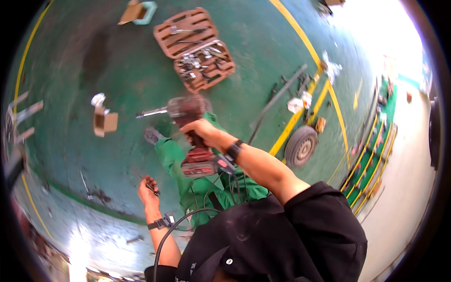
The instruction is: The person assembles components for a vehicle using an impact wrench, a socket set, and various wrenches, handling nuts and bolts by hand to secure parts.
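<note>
Right fingers [190, 127] grip a red-and-black cordless power wrench [184, 109]; left fingers [149, 179] clasp a small dark piece [155, 191]; loose black cables [158, 251] might snag it.

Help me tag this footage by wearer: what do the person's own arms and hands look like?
Both the left hand and right hand are ungloved. A dark strap with a small device circles the left wrist, a black band the right. Short black sleeves leave both forearms bare. A black cable curves past the left forearm.
</note>
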`<state>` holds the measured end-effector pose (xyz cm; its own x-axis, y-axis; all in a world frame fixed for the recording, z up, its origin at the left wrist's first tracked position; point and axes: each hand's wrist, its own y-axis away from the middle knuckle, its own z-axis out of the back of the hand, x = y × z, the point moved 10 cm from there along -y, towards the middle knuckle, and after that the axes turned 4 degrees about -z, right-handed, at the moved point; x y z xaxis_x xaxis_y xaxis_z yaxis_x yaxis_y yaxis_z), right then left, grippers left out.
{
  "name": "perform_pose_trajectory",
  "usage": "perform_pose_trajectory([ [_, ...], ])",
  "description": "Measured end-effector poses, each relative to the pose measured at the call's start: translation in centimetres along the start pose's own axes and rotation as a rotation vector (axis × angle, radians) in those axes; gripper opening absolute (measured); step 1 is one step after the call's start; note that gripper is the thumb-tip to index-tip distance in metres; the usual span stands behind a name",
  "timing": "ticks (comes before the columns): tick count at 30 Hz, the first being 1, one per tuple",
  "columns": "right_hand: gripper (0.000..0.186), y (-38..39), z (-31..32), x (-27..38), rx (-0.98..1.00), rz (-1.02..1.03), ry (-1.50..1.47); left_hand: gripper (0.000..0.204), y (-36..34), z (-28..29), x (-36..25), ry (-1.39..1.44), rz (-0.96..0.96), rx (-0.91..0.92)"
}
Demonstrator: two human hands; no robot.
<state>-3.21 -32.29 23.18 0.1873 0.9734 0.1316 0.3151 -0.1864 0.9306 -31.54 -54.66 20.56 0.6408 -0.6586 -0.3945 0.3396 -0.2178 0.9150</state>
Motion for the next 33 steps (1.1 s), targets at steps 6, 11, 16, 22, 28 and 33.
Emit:
perform_pose_trajectory([
  [6,0.010,-9.7,8.3,-2.5,0.041,0.037,-0.156,0.025,-3.4,-9.9,4.4,-0.201,-0.012,0.201],
  [11,0.012,-21.9,15.4,-3.9,-0.136,0.123,-0.133,0.031,-9.6,-15.2,6.0,-0.493,-0.038,0.229],
  [16,0.015,-36.0,20.4,-6.9,-0.170,0.097,-0.034,0.033,-21.9,-18.3,9.3,-0.653,0.002,0.234],
  [22,0.023,-44.2,24.4,-8.5,-0.188,0.092,0.275,0.034,-31.7,-21.9,14.1,-0.658,0.122,0.245],
  [28,0.051,-41.5,28.4,-6.2,-0.417,0.048,0.531,0.035,-37.6,-23.7,17.9,-0.721,0.252,0.118],
  [33,0.035,-31.9,27.2,0.1,-0.234,0.412,0.212,0.029,-37.1,-23.5,16.4,-0.768,0.337,0.020],
])
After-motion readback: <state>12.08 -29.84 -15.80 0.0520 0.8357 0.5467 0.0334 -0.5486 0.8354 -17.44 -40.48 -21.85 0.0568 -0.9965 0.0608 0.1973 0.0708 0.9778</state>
